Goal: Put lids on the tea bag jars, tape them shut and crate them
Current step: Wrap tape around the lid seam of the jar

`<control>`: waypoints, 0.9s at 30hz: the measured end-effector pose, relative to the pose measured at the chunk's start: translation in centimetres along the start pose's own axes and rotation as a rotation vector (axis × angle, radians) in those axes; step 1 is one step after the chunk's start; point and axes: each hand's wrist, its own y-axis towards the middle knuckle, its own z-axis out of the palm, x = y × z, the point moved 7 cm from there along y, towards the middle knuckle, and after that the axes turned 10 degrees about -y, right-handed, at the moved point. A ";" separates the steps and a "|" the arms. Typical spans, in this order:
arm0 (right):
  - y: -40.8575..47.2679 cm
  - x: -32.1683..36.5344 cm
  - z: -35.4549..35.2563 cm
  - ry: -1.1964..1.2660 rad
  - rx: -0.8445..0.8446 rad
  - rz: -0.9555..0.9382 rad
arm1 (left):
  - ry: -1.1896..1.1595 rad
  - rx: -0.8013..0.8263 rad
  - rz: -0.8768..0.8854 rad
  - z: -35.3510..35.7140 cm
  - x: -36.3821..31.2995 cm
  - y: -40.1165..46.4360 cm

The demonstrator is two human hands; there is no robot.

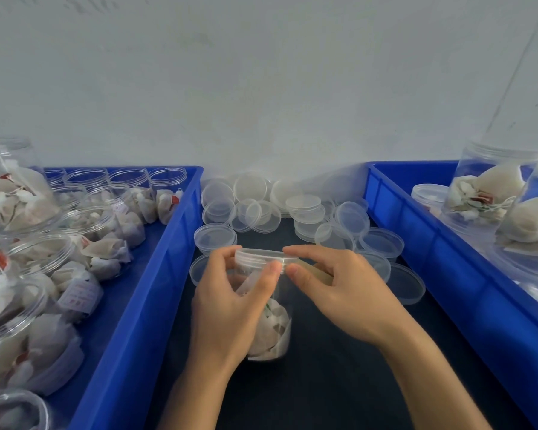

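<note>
Our left grip curls round the tea bag jar standing on the dark desk; our right grip pinches tape at its lid, between two blue crates, loose lids behind

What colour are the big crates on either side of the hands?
Bright blue, both the left crate and the right crate, seen clearly in the head view.

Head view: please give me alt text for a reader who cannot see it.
Two hands hold a clear jar of tea bags on a dark table: the left hand grips its body, the right hand pinches its lid. Loose lids lie behind, between a left blue crate of open jars and a right blue crate.
</note>
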 end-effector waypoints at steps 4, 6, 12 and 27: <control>-0.3 1.3 0.1 -0.108 -0.079 -0.046 | -0.039 0.062 -0.045 0.4 0.0 0.2; -0.3 1.6 0.2 -0.117 -0.084 -0.062 | -0.147 0.081 -0.068 0.4 0.0 0.3; -0.3 1.6 0.6 -0.071 -0.053 -0.075 | -0.305 -0.044 -0.073 -0.7 0.3 0.7; -0.9 3.1 -0.5 -0.330 -0.320 -0.123 | -0.431 -0.059 -0.027 -1.3 0.9 0.9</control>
